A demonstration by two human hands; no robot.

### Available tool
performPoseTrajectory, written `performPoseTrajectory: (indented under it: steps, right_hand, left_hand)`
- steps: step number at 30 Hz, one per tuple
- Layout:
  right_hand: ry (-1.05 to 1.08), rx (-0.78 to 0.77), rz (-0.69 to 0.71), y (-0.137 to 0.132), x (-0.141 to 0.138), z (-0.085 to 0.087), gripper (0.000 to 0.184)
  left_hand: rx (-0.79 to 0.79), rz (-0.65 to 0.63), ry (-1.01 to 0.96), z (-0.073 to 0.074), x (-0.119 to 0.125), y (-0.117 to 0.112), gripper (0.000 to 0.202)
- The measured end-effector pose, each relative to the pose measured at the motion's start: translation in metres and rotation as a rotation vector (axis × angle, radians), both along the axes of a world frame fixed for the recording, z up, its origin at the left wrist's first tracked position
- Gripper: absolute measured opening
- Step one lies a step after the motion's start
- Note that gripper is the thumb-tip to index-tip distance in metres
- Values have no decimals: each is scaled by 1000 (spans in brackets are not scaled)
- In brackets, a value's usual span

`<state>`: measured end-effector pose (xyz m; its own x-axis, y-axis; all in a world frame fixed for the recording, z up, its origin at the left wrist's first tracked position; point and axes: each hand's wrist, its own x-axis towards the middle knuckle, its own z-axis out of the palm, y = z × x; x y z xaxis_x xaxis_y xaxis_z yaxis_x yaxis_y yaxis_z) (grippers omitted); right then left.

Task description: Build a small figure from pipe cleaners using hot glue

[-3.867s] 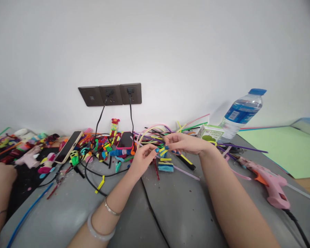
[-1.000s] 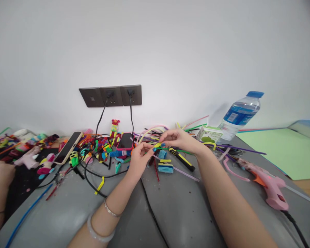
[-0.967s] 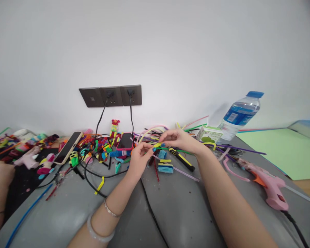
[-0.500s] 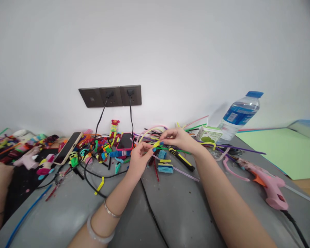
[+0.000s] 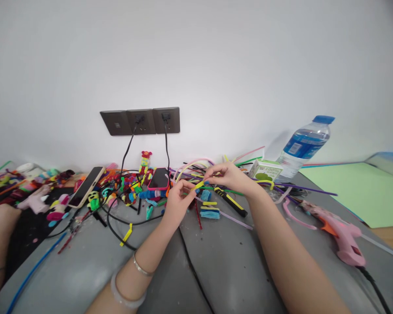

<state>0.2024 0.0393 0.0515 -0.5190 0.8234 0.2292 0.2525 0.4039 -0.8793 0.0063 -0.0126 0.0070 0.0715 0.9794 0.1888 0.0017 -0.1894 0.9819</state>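
Above the gray surface [image 5: 229,270], near its far edge, the left hand [image 5: 177,203] and right hand [image 5: 229,178] pinch a yellow strip [image 5: 199,185] between them, apparently shaping it, the next move likely calling for steady pressure.

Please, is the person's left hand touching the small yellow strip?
Touching. The head view shows the left hand with its thumb and finger closed on the near end of the yellow strip.
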Motion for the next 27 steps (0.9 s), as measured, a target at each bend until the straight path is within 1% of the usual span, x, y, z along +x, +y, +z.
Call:
performPoseTrajectory:
  steps: [7,12,16,21,27]
  right_hand:
    - [-44,43,9,1,1,-3,26]
    - [-77,34,19,1,3,-3,30]
    - [-75,2,33,2,4,-4,30]
    - [-55,-53,47,2,4,-7,30]
    - [-17,-126,65,3,3,-9,32]
  left_hand:
    - [-29,-41,9,-3,0,2,17]
    - [20,-40,31,-8,2,3,16]
    - [14,-68,52,-11,2,3,13]
    - [42,-54,77,-11,2,2,9]
    - [141,6,160,-8,1,1,7]
